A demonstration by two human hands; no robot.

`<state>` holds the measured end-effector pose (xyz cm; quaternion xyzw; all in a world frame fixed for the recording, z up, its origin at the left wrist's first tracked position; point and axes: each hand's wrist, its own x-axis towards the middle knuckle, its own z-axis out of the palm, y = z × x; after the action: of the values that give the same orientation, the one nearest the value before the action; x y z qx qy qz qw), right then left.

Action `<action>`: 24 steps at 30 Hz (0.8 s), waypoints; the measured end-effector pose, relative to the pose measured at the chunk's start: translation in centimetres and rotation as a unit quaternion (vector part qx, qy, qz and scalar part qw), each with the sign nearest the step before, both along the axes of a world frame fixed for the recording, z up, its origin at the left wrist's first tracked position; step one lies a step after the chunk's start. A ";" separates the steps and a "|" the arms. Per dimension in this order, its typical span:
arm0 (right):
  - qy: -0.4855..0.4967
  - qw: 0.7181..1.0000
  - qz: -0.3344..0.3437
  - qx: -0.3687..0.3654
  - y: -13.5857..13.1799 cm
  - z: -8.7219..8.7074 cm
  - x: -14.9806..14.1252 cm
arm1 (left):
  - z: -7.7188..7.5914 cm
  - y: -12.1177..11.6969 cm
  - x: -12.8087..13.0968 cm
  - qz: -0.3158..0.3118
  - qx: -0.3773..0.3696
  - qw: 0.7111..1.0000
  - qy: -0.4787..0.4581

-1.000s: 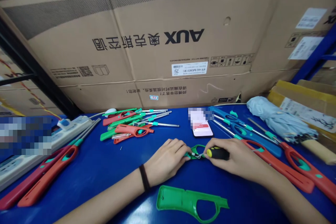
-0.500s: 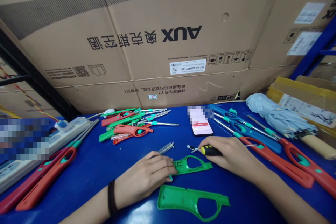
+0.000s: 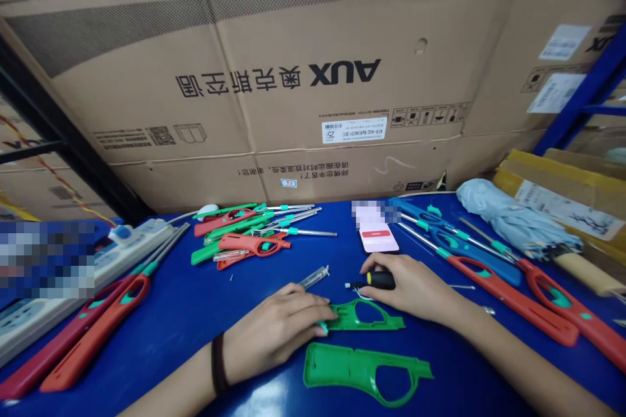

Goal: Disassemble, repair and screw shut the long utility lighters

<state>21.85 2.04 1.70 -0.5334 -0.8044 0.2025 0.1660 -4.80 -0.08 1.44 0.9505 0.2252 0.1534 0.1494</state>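
Observation:
My left hand (image 3: 288,322) rests on the near table with its fingers curled over the left end of a green lighter casing half (image 3: 349,316). A small turquoise piece (image 3: 323,327) shows at its fingertips, and a clear tube (image 3: 314,277) pokes out beyond them. My right hand (image 3: 405,280) is closed on a screwdriver (image 3: 381,280) with a black and yellow handle; its thin shaft emerges to the right behind the wrist. Beside those fingertips lies a small black and white part with thin wires (image 3: 355,287). A second green casing half (image 3: 362,371) lies nearer me, touched by neither hand.
Several red and green lighters (image 3: 254,244) are heaped at the back left. Red lighters (image 3: 513,300) and blue ones lie on the right, near a folded umbrella (image 3: 513,218). A phone (image 3: 379,240) lies behind my right hand. A power strip (image 3: 132,244) runs along the left; a large carton (image 3: 274,26) stands behind.
The view has shifted slightly. My right hand has turned a little with the screwdriver, and its fingers have lifted away from the wired part. My left hand stays on the green casing half.

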 end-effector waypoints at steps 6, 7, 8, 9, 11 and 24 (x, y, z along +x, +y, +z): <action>0.003 0.998 0.057 -0.013 1.2 0.0 -0.9 | -1.1 0.9 1.0 0.127 0.027 0.986 -0.101; 0.001 0.998 0.060 -0.013 1.3 -0.1 -1.0 | -1.4 1.0 1.0 0.139 0.028 0.984 -0.105; 0.000 0.998 0.061 -0.009 1.3 -0.2 -1.0 | -1.6 1.0 0.9 0.144 0.027 0.984 -0.101; -0.002 0.998 0.060 -0.002 1.3 -0.2 -1.0 | -1.8 1.0 0.8 0.143 0.029 0.985 -0.089; -0.005 0.998 0.052 0.019 1.2 -0.4 -0.8 | -2.1 0.9 0.7 0.135 0.049 0.988 -0.058; 0.041 0.990 0.130 0.022 -1.3 0.7 -1.6 | -2.5 0.8 0.6 0.142 0.135 0.981 0.001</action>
<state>20.25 0.74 2.36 -0.4116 -0.8636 0.2265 0.1832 -4.23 0.72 -1.09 0.9205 0.3349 0.2015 -0.0033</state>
